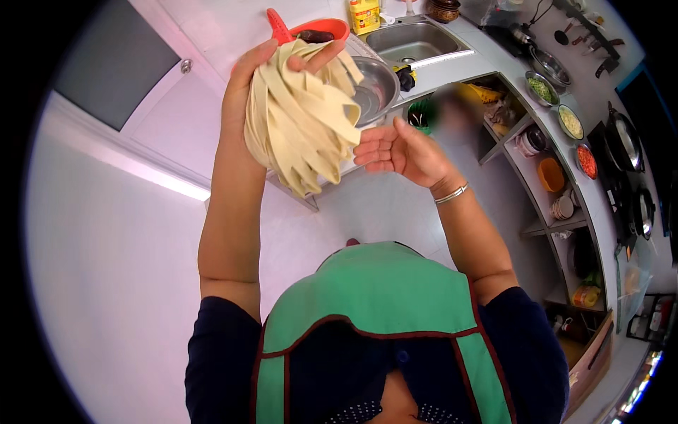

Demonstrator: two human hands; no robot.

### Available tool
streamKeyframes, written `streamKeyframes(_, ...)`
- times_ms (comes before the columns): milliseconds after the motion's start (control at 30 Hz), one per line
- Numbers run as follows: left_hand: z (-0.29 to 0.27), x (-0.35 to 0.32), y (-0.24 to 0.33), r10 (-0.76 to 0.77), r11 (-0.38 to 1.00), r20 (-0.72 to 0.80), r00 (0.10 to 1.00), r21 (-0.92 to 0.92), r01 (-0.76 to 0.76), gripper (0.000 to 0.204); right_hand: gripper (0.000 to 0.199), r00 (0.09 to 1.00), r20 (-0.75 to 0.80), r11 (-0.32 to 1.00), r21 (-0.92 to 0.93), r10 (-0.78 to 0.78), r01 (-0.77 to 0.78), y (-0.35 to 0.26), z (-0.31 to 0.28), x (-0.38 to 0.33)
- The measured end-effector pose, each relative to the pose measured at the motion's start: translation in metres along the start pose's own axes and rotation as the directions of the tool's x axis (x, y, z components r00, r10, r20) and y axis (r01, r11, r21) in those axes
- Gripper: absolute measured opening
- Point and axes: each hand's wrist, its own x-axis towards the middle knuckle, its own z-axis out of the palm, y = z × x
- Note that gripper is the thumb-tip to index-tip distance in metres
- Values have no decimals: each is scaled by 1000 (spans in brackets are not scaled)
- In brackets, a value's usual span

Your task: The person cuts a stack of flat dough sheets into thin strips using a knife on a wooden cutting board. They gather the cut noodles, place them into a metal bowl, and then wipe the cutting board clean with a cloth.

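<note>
My left hand is raised at upper left and closed on a thick bundle of wide, pale, flat noodles. The strands hang down in loops, and some fingers show over their top. Close beside the bundle's right edge is my right hand, palm turned up and fingers stretched out, holding nothing. Whether its fingertips touch the noodles I cannot tell. Partly hidden behind the bundle, a steel bowl rests on the counter. Farther back is a red basin with a dark long item in it.
A steel sink is set in the counter beyond the bowl, with a yellow package behind it. Along the right counter stand bowls of chopped green, whitish and red pieces. Pans lie farther right. Open shelves run below.
</note>
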Motion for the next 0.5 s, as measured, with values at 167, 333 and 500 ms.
streamKeyframes(167,-62,122,53,-101,988,150,984,-104,117,76,66,994,-38,989,103,-105,108,-33,-53,104)
streamKeyframes(333,-87,226,55,-19,987,-17,1000,-160,16,52,62,998,-30,978,201,-54,58,-34,-130,199)
streamKeyframes(500,-159,313,8,-117,822,-74,990,-567,55,36,57,999,-39,907,421,36,-16,12,-184,259)
